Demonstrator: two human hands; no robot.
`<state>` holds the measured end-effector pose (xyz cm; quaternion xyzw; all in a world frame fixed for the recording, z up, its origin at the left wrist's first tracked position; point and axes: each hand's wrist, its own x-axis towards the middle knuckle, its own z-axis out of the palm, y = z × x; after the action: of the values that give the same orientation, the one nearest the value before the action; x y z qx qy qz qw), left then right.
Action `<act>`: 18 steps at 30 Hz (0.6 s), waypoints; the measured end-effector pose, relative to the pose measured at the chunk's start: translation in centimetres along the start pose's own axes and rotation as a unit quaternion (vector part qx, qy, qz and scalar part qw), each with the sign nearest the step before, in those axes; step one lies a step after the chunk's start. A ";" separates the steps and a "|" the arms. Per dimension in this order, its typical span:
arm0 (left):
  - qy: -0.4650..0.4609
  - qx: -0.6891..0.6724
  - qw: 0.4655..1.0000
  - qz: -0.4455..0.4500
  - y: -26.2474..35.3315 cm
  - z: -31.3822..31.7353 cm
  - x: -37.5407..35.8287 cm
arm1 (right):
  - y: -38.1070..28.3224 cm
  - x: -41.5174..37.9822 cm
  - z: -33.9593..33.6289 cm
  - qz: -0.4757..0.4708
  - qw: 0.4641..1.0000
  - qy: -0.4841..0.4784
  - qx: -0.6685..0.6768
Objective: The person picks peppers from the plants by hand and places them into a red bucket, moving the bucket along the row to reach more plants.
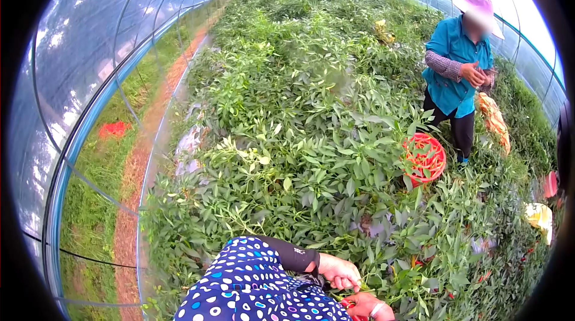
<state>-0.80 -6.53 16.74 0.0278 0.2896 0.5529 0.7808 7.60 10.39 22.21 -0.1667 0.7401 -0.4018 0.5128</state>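
Observation:
My left hand (339,270), coming out of a black sleeve (294,257), is closed with its fingers curled down among the pepper leaves. What it grips, if anything, is hidden. Just below it, my right hand (366,305), with a white band at the wrist, is closed around red chili peppers (348,303) that show partly beside its fingers. Both hands are close together at the near edge of the leafy pepper plants (311,171). More red peppers (417,262) hang among the leaves to the right.
A co-worker (460,69) in a teal shirt stands among the plants beside a red basket (444,162) holding red peppers. An orange-yellow sack (494,122) lies behind that person, a yellow-white bag (539,220) farther right. The tunnel's blue frame (102,96) and a dirt path (144,153) run along the left.

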 end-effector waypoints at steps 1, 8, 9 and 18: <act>0.010 0.016 1.000 0.020 -0.4 -0.6 -0.2 | -0.8 -1.2 -0.5 0.026 0.995 0.008 0.101; 0.197 0.283 0.932 0.108 1.1 1.8 -3.0 | 6.8 -3.6 1.5 -0.095 0.803 0.248 0.534; 0.207 0.264 0.931 0.146 0.3 1.0 -2.4 | 5.0 -5.2 1.3 -0.068 0.773 0.299 0.556; 0.287 0.348 0.865 0.221 1.4 2.4 -3.4 | 7.0 -7.1 0.9 -0.066 0.521 0.553 0.647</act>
<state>-1.60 -8.33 20.67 0.2008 0.6608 0.5582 0.4598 12.52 19.07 21.11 0.4184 0.3981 -0.8141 -0.0603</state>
